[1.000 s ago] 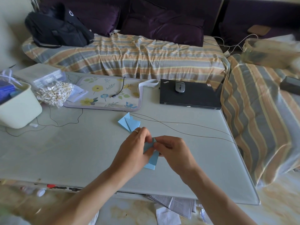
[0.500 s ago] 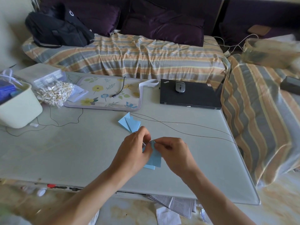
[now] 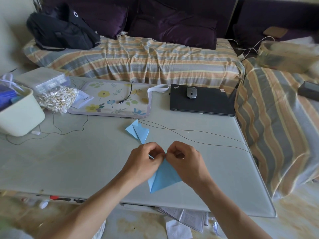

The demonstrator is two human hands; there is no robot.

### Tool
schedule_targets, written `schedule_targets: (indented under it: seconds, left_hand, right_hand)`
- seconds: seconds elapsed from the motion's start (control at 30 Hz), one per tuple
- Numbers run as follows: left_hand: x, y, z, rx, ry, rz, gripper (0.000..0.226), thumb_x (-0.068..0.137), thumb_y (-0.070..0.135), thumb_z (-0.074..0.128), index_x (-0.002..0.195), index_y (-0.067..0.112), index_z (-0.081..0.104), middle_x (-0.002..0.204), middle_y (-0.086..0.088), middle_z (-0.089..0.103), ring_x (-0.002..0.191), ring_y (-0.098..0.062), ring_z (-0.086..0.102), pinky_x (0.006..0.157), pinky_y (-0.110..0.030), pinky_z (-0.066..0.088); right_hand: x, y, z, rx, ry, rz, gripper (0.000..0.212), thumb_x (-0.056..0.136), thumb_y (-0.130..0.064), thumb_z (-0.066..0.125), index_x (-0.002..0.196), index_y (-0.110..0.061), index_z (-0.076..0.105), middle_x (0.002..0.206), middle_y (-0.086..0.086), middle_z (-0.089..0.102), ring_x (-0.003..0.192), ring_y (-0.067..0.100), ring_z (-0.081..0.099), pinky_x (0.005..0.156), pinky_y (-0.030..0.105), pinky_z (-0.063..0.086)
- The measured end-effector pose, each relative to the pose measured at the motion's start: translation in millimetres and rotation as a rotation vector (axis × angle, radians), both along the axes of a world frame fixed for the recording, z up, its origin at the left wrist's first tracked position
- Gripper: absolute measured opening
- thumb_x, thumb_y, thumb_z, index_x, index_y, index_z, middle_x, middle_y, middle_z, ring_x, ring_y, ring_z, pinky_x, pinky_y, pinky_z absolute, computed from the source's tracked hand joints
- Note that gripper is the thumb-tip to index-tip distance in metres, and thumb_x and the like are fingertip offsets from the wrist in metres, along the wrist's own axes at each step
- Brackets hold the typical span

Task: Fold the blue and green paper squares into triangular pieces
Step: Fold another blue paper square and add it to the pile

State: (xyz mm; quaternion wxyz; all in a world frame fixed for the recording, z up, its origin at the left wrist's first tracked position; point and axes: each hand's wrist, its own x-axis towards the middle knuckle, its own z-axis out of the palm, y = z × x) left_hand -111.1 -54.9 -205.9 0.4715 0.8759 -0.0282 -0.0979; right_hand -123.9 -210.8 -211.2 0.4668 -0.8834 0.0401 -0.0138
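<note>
A light blue paper (image 3: pixel 164 176) lies partly folded near the front of the pale table (image 3: pixel 77 161), its lower point toward me. My left hand (image 3: pixel 145 161) and my right hand (image 3: pixel 185 161) meet above it, each pinching the paper's top edge between thumb and fingers. The upper part of the paper is hidden under my knuckles. Two folded blue triangular pieces (image 3: pixel 138 131) lie overlapped just beyond my hands. No green paper is visible.
A floral mat (image 3: pixel 110 100) with a cable end, a closed black laptop (image 3: pixel 203 102) carrying a mouse (image 3: pixel 191 92), a pale tub (image 3: pixel 19 111) and a bag of cotton swabs (image 3: pixel 57 97) sit along the back. Thin black wires (image 3: pixel 189 135) cross the table. A striped sofa surrounds the table.
The blue paper has opened out wider below my hands into a larger pointed shape. Both hands stayed together at its top edge, shifting only slightly.
</note>
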Motion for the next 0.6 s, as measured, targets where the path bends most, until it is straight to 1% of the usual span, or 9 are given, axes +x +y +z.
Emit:
schedule_targets:
  seconds: [0.1, 0.17, 0.27, 0.33, 0.37, 0.43, 0.47, 0.53, 0.6]
  left_hand:
    - [-0.7, 0.6, 2.6, -0.011, 0.035, 0.012, 0.012, 0.092, 0.024, 0.063, 0.085, 0.027, 0.072, 0.085, 0.017, 0.073, 0.078, 0.001, 0.063, 0.066, -0.012, 0.042]
    - [-0.9, 1.5, 4.2, -0.013, 0.058, 0.050, 0.012, 0.091, 0.026, 0.063, 0.083, 0.027, 0.071, 0.086, 0.013, 0.073, 0.080, -0.007, 0.065, 0.066, -0.019, 0.043]
    - [-2.6, 2.0, 6.0, -0.048, 0.139, 0.120, 0.012, 0.088, 0.027, 0.062, 0.082, 0.025, 0.071, 0.085, 0.003, 0.074, 0.077, -0.016, 0.063, 0.064, -0.024, 0.043]
    - [-2.8, 2.0, 6.4, -0.078, 0.199, 0.161, 0.012, 0.087, 0.026, 0.061, 0.081, 0.021, 0.071, 0.083, -0.002, 0.071, 0.071, -0.014, 0.057, 0.060, -0.024, 0.040]
    - [-2.4, 1.9, 6.5, -0.089, 0.225, 0.180, 0.013, 0.087, 0.026, 0.061, 0.081, 0.020, 0.071, 0.080, -0.003, 0.068, 0.069, -0.013, 0.054, 0.057, -0.020, 0.040]
    - [-1.7, 1.7, 7.2, -0.118, 0.274, 0.211, 0.015, 0.088, 0.025, 0.060, 0.082, 0.017, 0.071, 0.075, 0.000, 0.061, 0.068, -0.012, 0.052, 0.048, -0.016, 0.041]
    - [-1.2, 1.6, 7.6, -0.157, 0.302, 0.228, 0.015, 0.089, 0.023, 0.060, 0.083, 0.016, 0.072, 0.076, 0.001, 0.062, 0.068, -0.013, 0.055, 0.046, -0.015, 0.044]
    - [-0.6, 1.8, 9.5, -0.290, 0.373, 0.262, 0.018, 0.093, 0.016, 0.057, 0.090, 0.008, 0.072, 0.081, -0.005, 0.068, 0.069, -0.016, 0.064, 0.050, -0.018, 0.052]
    - [0.2, 3.0, 11.0, -0.388, 0.426, 0.272, 0.019, 0.096, 0.013, 0.056, 0.097, 0.002, 0.071, 0.084, -0.009, 0.073, 0.069, -0.018, 0.070, 0.055, -0.023, 0.056]
  right_hand:
    - [0.4, -0.6, -0.9, -0.026, -0.031, 0.038, 0.011, 0.083, -0.013, 0.066, 0.073, -0.016, 0.064, 0.068, -0.003, 0.063, 0.063, 0.006, 0.050, 0.058, 0.013, 0.040]
    - [0.4, -0.6, -3.6, -0.021, -0.044, 0.031, 0.011, 0.085, -0.013, 0.068, 0.075, -0.016, 0.066, 0.068, -0.005, 0.065, 0.065, 0.007, 0.055, 0.058, 0.012, 0.041]
    - [-0.1, 0.7, -7.3, -0.007, -0.068, 0.021, 0.009, 0.084, -0.011, 0.072, 0.077, -0.016, 0.068, 0.070, -0.006, 0.068, 0.070, 0.009, 0.060, 0.059, 0.011, 0.043]
    - [-0.9, 2.0, -8.8, -0.021, -0.104, 0.036, 0.010, 0.083, -0.010, 0.073, 0.077, -0.016, 0.068, 0.071, -0.007, 0.068, 0.071, 0.008, 0.061, 0.061, 0.011, 0.043]
    - [-1.2, 2.7, -9.4, -0.030, -0.131, 0.048, 0.011, 0.082, -0.009, 0.073, 0.077, -0.016, 0.068, 0.071, -0.008, 0.068, 0.071, 0.007, 0.060, 0.062, 0.010, 0.042]
    - [-1.6, 3.4, -10.0, -0.057, -0.202, 0.078, 0.013, 0.080, -0.007, 0.074, 0.077, -0.017, 0.068, 0.071, -0.010, 0.066, 0.071, 0.006, 0.059, 0.063, 0.010, 0.042]
    - [-1.4, 3.6, -10.1, -0.073, -0.243, 0.095, 0.013, 0.080, -0.007, 0.074, 0.078, -0.018, 0.069, 0.072, -0.011, 0.065, 0.071, 0.006, 0.059, 0.064, 0.010, 0.042]
    - [-0.5, 3.6, -10.0, -0.090, -0.303, 0.120, 0.013, 0.081, -0.009, 0.073, 0.080, -0.021, 0.071, 0.075, -0.012, 0.066, 0.073, 0.006, 0.060, 0.066, 0.011, 0.044]
    - [0.0, 3.6, -9.4, -0.083, -0.324, 0.129, 0.012, 0.085, -0.012, 0.071, 0.083, -0.023, 0.074, 0.079, -0.013, 0.067, 0.076, 0.007, 0.063, 0.069, 0.015, 0.049]
